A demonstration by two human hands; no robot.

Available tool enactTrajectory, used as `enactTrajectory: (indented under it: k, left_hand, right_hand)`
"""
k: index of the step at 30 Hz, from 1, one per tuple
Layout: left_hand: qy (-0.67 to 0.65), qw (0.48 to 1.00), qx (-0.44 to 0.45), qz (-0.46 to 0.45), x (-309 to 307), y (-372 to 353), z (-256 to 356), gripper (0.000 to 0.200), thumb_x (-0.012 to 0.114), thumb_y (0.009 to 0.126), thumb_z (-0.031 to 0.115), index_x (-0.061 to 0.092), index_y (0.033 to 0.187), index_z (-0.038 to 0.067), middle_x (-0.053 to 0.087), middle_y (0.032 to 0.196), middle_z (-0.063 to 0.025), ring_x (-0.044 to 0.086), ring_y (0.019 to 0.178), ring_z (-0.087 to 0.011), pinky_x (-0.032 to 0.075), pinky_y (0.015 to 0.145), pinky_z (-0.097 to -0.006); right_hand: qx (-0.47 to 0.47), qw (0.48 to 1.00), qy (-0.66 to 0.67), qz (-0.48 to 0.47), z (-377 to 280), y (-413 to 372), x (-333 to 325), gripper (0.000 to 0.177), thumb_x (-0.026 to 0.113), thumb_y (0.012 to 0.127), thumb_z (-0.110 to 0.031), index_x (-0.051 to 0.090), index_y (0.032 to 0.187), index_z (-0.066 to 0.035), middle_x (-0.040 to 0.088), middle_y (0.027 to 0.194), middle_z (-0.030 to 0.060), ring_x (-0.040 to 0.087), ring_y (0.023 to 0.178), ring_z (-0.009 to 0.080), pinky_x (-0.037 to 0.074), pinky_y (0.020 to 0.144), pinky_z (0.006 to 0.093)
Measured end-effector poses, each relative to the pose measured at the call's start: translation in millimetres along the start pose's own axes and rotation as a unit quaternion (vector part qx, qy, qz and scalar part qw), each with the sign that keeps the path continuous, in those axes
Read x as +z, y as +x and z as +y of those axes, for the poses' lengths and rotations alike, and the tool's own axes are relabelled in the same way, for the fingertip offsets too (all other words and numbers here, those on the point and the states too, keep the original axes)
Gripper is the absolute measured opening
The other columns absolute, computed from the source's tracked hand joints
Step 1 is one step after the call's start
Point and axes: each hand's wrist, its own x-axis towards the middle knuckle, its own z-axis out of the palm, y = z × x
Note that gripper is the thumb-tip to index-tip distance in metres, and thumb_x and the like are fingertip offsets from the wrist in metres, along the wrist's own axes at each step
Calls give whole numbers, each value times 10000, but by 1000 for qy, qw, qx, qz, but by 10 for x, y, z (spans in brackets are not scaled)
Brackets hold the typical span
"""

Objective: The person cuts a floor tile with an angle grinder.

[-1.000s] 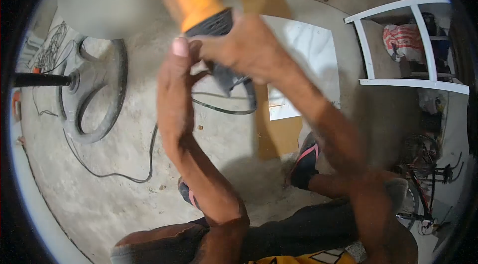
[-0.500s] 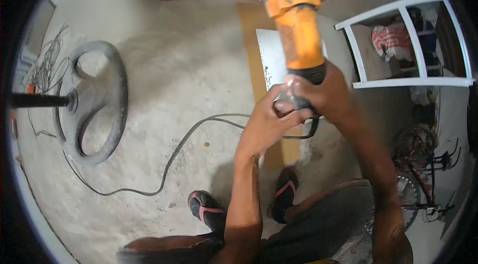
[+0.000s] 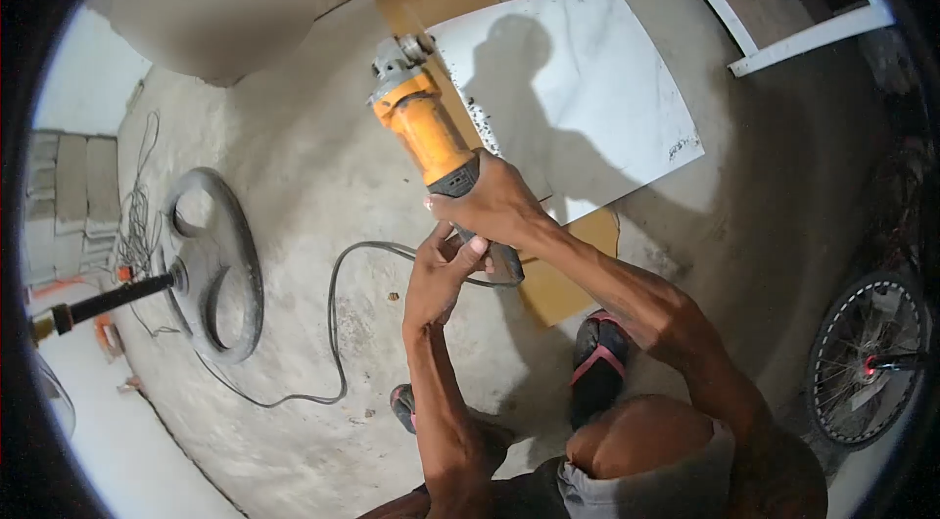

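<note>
An orange angle grinder (image 3: pixel 423 132) with a grey metal head is held up over the floor, its head pointing to the upper left. My right hand (image 3: pixel 494 201) is wrapped round the black part of its body. Lower down, my left hand (image 3: pixel 439 274) grips the black rear handle, thumb on top. A black cable (image 3: pixel 367 245) trails from the grinder to the left. Beyond the hands lies a white marbled tile (image 3: pixel 597 78) with dark specks along its left edge, on brown cardboard (image 3: pixel 578 259). A shadow falls across the tile.
At the left stands a grey oval base (image 3: pixel 250 264) with a black pole (image 3: pixel 117 299), near tangled wire (image 3: pixel 142 225). A white frame (image 3: pixel 808 47) is at the upper right, a bicycle wheel (image 3: pixel 867 362) at the lower right. My sandalled feet (image 3: pixel 599 362) are below.
The grinder and both hands have moved left and down in view, and the grinder now tilts to the left. The view has shifted, showing much more of the white tile.
</note>
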Motion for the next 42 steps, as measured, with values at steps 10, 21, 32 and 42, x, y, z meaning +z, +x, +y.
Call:
enactTrajectory:
  k: [10, 21, 32, 42]
  left_hand:
    - [45, 997, 7, -56, -44, 492, 39, 685, 671, 874, 467, 457, 1315, -11, 595, 1185, -151, 608, 1074, -256, 514, 900, -441]
    - [197, 973, 21, 123, 309, 1415, 802, 453, 770, 781, 308, 601, 1023, -36, 640, 898, -81, 612, 768, -153, 491, 690, -290]
    - [201, 967, 50, 151, 258, 1798, 833, 365, 729, 793, 314, 662, 961, -3, 647, 827, -34, 604, 682, -120, 472, 612, -262]
    - [241, 953, 66, 170, 74, 2213, 852, 359, 742, 757, 297, 646, 934, 0, 652, 824, -63, 613, 698, -155, 487, 649, -304]
  right_hand:
    - [0, 999, -36, -12, 50, 329, -378, 434, 746, 659, -284, 604, 931, 24, 669, 827, 146, 650, 729, 223, 523, 683, 349]
    - [-3, 1000, -9, -27, 28, 528, -491, 342, 740, 694, -245, 639, 896, 12, 661, 771, 91, 629, 719, 196, 499, 662, 324]
    - [-2, 998, -53, 23, -23, 729, -531, 626, 756, 632, -273, 502, 1055, 114, 653, 903, 256, 676, 837, 344, 551, 742, 389]
    - [38, 987, -124, 99, 48, 1005, -332, 612, 701, 663, -185, 416, 1119, 107, 642, 939, 279, 668, 880, 398, 546, 774, 431]
